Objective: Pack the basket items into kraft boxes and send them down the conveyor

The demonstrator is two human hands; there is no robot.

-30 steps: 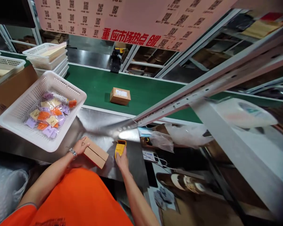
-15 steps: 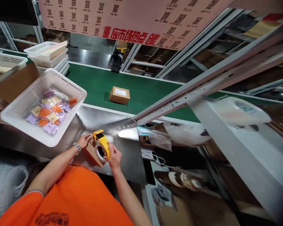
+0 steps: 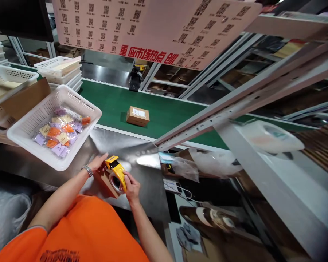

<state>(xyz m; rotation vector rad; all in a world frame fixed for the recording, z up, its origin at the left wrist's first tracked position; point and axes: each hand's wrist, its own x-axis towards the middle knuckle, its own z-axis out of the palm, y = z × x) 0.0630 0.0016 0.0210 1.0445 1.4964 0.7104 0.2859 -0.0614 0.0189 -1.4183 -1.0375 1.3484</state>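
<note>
My right hand (image 3: 132, 186) is wrapped round a yellow tape dispenser (image 3: 120, 173) that carries a roll of tape (image 3: 115, 182). The dispenser lies against a brown cardboard box (image 3: 106, 183) on the metal worktop (image 3: 150, 189). At the box's far end, my left hand (image 3: 97, 162) grips it, close to the front of the dispenser. Some of its fingertips are hidden behind the box and the dispenser.
Left of my hands, a white basket (image 3: 18, 133) holds several small orange, purple and cream packets. A labelled carton (image 3: 137, 116) sits on the green conveyor belt (image 3: 106, 100). A metal post (image 3: 196, 125) slants across the right side, above plastic bags (image 3: 184, 169).
The view has tipped up slightly, so my hands appear a little lower. The dispenser has shifted slightly along the box, and both hands keep their grip.
</note>
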